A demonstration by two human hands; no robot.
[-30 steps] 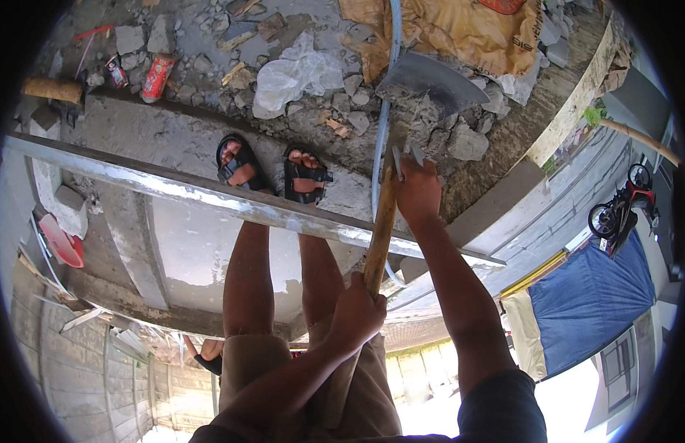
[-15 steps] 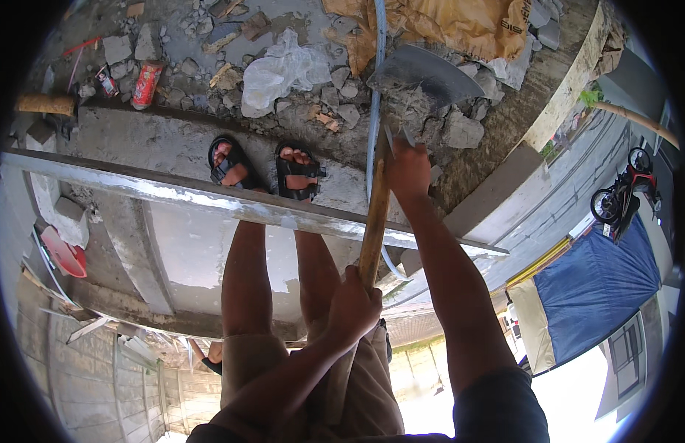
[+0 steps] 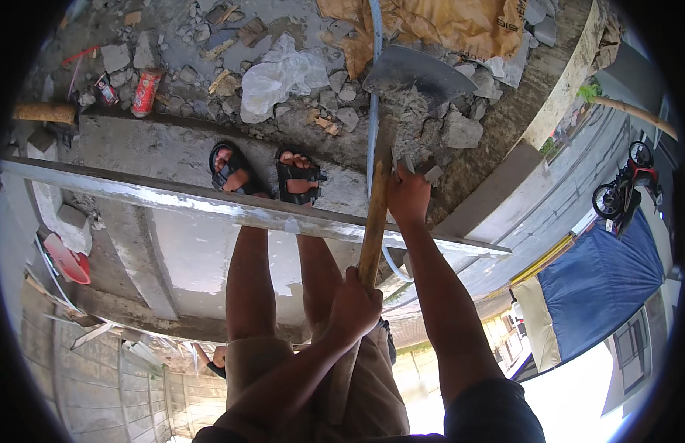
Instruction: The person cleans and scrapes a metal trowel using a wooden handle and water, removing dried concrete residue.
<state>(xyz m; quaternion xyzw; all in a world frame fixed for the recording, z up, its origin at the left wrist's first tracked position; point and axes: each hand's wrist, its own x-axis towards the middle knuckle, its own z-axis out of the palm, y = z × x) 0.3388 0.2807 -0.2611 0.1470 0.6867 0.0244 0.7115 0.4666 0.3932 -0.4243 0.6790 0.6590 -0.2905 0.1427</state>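
Observation:
A hoe point(image 3: 378, 214) slants up and away from my lap, its wooden handle running past my right hand. Its wide dark blade point(image 3: 420, 76) rests over grey rubble, with mud caked near the head. My left hand point(image 3: 355, 303) is wrapped round the middle of the handle. Higher up, my right hand point(image 3: 410, 196) is closed beside the handle, its fingers pressed on a small flat grey piece point(image 3: 407, 165) against the wood. The exact kind of this piece is hard to make out.
A long metal beam point(image 3: 173, 198) crosses in front of my shins. Broken concrete point(image 3: 462, 130), a clear plastic bag point(image 3: 282, 77), a brown sack point(image 3: 468, 26) and a red can point(image 3: 145, 92) lie ahead. A blue hose point(image 3: 374, 111) runs beside the hoe; a motorcycle point(image 3: 615, 196) stands far right.
My right hand has slid down along the handle toward me, with the grey piece in its fingers. The left hand keeps its hold, and the hoe has barely shifted.

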